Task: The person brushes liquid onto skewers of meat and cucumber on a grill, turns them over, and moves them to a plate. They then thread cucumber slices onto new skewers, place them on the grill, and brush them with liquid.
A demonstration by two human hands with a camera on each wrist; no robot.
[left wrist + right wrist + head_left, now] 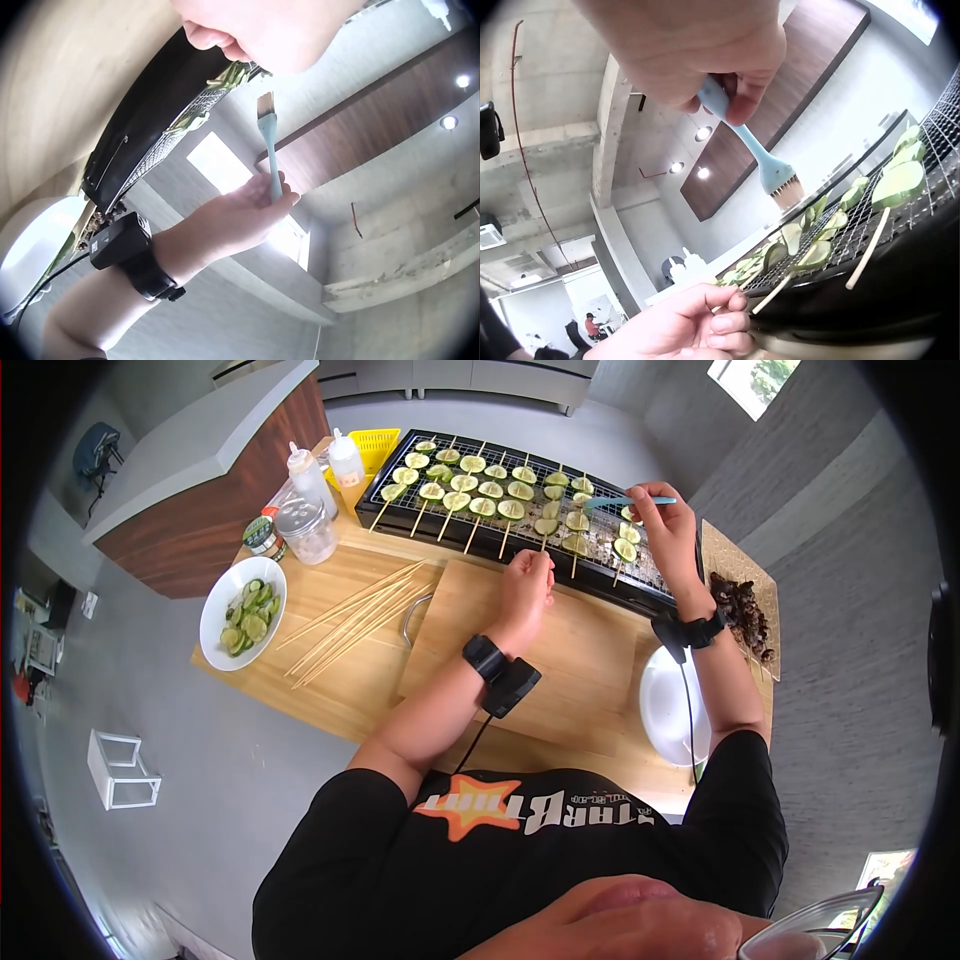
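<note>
My right hand holds a light blue basting brush by its handle above a long black grill. In the right wrist view the brush head points down, bristles just over the skewered green slices. Cucumber-like slices on bamboo skewers lie in rows across the wire mesh. At the grill's near edge my left hand, fingers curled, pinches the bare end of a skewer whose slices look paler and more see-through than those to the left.
Bare skewers lie beside a wooden board. On the left stand a white bowl of slices, a jar and squeeze bottles by a yellow basket. At right are another white bowl and dark pieces on a board.
</note>
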